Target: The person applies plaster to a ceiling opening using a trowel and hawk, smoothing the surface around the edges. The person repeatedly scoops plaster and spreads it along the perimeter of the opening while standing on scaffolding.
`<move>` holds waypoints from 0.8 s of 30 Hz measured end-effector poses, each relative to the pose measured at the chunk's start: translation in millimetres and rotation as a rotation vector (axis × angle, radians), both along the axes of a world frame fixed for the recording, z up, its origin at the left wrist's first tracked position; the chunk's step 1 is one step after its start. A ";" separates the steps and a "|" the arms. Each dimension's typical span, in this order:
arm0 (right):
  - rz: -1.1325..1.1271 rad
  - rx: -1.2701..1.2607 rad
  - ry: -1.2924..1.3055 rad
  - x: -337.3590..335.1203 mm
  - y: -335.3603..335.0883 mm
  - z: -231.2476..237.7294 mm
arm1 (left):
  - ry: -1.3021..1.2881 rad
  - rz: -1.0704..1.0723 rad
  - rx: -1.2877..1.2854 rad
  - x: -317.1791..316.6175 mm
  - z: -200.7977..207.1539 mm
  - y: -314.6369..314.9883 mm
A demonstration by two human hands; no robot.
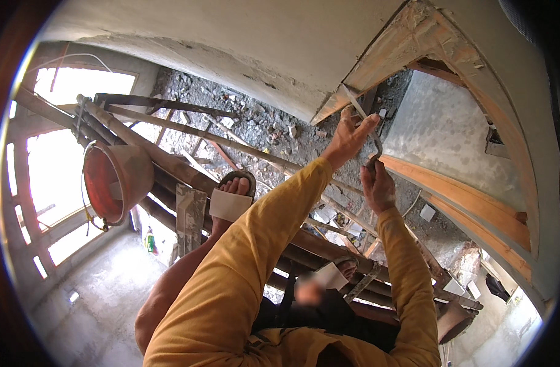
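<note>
My right hand (379, 186) is closed around the handle of a trowel (351, 98), below its bent neck. Its narrow-looking metal blade, seen nearly edge-on, slants up and away toward the wall. My left hand (348, 139) is at the blade, with the thumb and fingers on either side of it. The blade's tip is close to the lower left corner of a triangular-looking wall opening (381, 58), whose edge is coated in rough brownish plaster. Whether the tip touches that edge, I cannot tell.
Sandalled feet (237, 186) are on a scaffold of poles (304, 241). A bucket (133, 174) with a reddish inside hangs at left, beside a mortar-smeared board (189, 214). Another bucket (454, 321) is at lower right. Rubble (255, 116) covers the ground below. Wooden beams (457, 189) cross the opening.
</note>
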State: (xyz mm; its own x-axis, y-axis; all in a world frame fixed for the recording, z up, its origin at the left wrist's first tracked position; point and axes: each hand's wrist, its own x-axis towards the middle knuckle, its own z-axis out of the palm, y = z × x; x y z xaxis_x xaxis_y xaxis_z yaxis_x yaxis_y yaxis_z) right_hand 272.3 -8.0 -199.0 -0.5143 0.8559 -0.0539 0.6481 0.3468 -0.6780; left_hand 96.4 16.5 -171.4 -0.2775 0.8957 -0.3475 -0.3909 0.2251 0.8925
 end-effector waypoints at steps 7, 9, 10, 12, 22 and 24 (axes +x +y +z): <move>-0.004 -0.020 -0.033 0.5 -1.6 -16.4 | 0.026 -0.030 -0.077 -4.5 -13.1 -1.5; -0.004 -0.019 -0.054 1.4 -1.4 -20.6 | 0.039 -0.038 -0.089 -4.7 -13.4 -1.4; -0.007 -0.015 -0.060 2.2 -1.4 -23.9 | 0.043 -0.028 -0.082 -3.6 -12.5 -1.5; -0.011 -0.021 -0.064 3.0 -1.1 -26.4 | 0.055 -0.014 -0.073 -2.6 -12.8 -1.9; -0.028 -0.062 -0.112 -2.4 -3.0 -32.4 | 0.144 -0.055 -0.133 -2.3 -54.3 0.7; -0.039 -0.075 -0.134 -1.6 -2.2 -34.0 | 0.165 -0.081 -0.171 -2.8 -53.9 2.1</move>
State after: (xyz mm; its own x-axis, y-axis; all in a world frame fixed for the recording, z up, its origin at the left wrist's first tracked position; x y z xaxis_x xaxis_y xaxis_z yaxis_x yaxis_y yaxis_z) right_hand 270.7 -10.2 -233.0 -0.4649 0.8659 -0.1843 0.7463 0.2713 -0.6078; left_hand 93.6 18.7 -225.3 -0.2726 0.8493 -0.4522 -0.2171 0.4035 0.8888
